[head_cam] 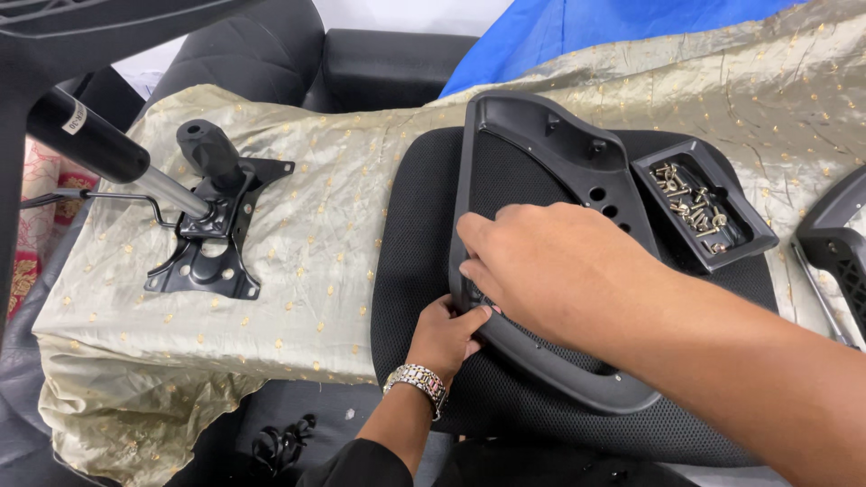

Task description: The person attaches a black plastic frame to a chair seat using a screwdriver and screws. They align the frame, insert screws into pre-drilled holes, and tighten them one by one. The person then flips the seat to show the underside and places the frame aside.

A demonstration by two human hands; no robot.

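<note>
Head view: both hands' fingers [483, 271] pinch the black plastic frame [541, 162] lying on the seat cushion [410, 225]; a slip could shift it sideways into the screw tray [704, 212] beyond the right fingers, scattering screws.

— Where is the left hand [445, 335]?
— It comes up from below, wrist bent, with a metal watch band on it; its fingers curl shut in a grip.
— And the right hand [550, 271]?
— Its forearm reaches in from the lower right, palm down, fingertips [471, 268] pressing just above the left.
</note>
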